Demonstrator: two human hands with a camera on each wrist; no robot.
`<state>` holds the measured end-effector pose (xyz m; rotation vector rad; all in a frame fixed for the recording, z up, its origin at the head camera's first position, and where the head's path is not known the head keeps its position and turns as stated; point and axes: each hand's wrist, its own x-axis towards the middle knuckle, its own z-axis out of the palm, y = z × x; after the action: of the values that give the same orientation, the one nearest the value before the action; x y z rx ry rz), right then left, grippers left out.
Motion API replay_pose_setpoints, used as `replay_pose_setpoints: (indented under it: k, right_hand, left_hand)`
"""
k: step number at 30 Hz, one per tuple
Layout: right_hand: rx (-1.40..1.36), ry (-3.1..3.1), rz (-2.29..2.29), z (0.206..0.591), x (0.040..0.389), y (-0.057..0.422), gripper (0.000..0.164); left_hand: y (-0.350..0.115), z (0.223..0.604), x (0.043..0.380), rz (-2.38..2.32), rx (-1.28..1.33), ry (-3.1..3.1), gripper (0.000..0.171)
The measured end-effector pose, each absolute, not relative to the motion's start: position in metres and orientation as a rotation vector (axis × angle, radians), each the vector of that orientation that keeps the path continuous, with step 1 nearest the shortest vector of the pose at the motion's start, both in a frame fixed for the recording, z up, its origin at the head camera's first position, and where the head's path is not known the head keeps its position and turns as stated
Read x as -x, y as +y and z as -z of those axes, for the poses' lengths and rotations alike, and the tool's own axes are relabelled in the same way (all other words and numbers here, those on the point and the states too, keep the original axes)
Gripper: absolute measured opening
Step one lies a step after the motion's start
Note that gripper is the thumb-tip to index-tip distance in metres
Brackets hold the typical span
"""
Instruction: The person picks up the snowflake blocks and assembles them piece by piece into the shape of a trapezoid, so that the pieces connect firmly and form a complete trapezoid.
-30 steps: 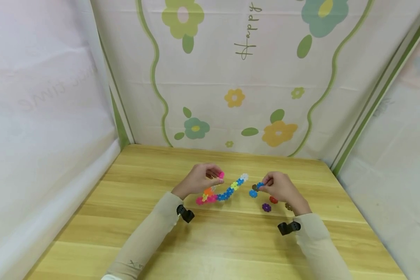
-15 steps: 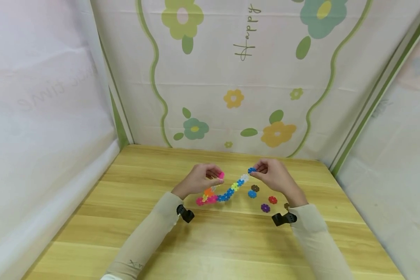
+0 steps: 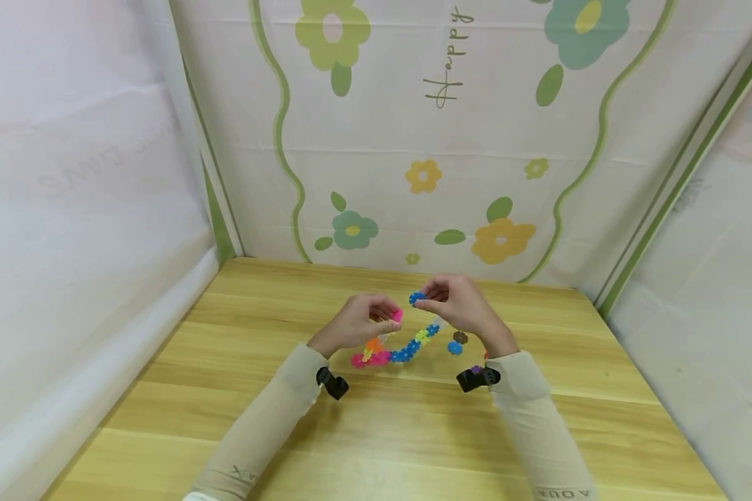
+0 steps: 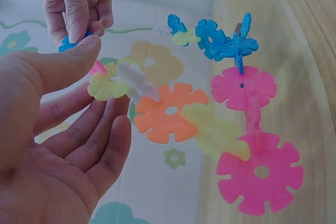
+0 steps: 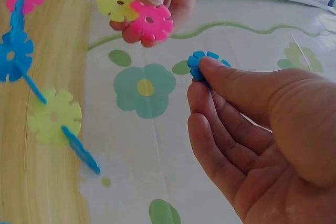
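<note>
Head view is showing the chain of slotted flower discs (image 3: 404, 353) curving on the near side, the left hand (image 3: 365, 321) pinching its pink end disc (image 3: 397, 316) and the right hand (image 3: 462, 305) pinching a separate blue flower disc (image 3: 416, 299) just beyond, to the right. Pushing with misaligned slots could be popping the chain's joints apart. Underneath, a wood-grain table (image 3: 376, 445) is reaching a flower-printed fabric backdrop (image 3: 376, 118) at the far side.
</note>
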<state>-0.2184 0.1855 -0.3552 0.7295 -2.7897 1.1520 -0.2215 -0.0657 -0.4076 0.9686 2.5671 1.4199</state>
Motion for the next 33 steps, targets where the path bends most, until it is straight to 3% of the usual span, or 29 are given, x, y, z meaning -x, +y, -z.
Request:
replay_pose_setpoints:
  k: [20, 33]
  right_hand:
    - [-0.878, -2.736, -1.321, 0.379, 0.225, 0.172, 0.007]
    - [-0.781, -2.710, -1.259, 0.380, 0.222, 0.166, 0.011]
  left_hand:
    - [-0.070, 0.417, 0.220, -1.430, -1.010, 2.576, 0.030]
    - [-0.057, 0.415, 0.214, -1.378, -1.135, 2.763, 0.015]
